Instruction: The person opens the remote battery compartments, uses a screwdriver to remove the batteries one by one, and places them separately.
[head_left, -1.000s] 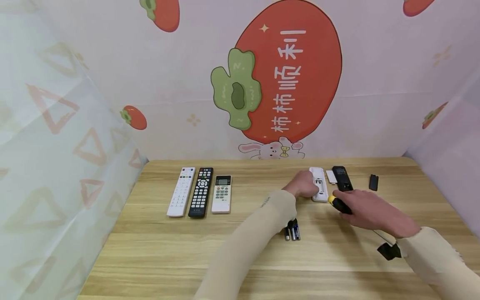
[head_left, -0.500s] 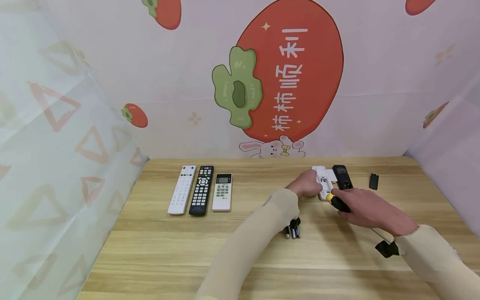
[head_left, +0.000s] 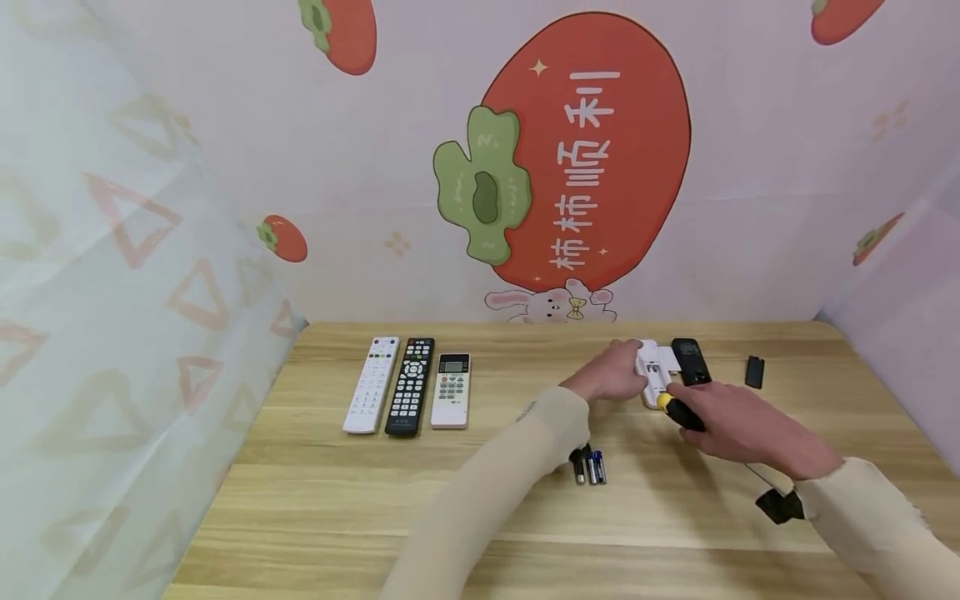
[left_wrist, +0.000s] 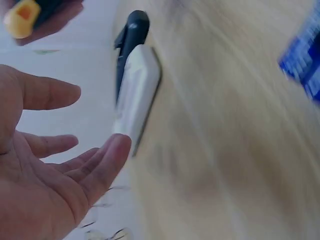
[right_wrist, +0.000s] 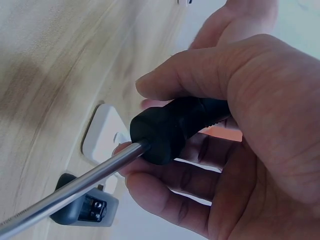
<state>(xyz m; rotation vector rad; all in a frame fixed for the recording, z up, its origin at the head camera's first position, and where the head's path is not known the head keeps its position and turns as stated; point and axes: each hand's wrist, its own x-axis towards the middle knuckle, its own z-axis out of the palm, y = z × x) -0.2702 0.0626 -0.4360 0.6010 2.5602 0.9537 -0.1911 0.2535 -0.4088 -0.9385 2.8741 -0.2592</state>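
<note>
My left hand [head_left: 618, 371] is at the left edge of a white remote [head_left: 655, 373], which lies back up with its battery bay uncovered. In the left wrist view, the fingers [left_wrist: 107, 160] are loosely spread, a fingertip overlapping the remote. My right hand [head_left: 738, 421] grips a screwdriver [head_left: 681, 412] by its black and yellow handle. The metal shaft [right_wrist: 75, 187] points back toward the wrist; the right fingertips are by the remote's lower right corner. A white battery cover [head_left: 667, 359] sits against the remote's right side, beside a black remote [head_left: 690, 362] with an open bay.
A black battery cover [head_left: 754, 372] lies at the far right. Several batteries [head_left: 595, 467] lie below my left wrist. Further left, a white remote [head_left: 371, 385], a black remote [head_left: 410, 387] and a white remote with a small screen [head_left: 452, 390] lie face up in a row.
The uncovered white remote has shifted right, up against its white cover, with my left hand following. My right hand keeps the screwdriver in nearly the same place. The head view has shifted slightly.
</note>
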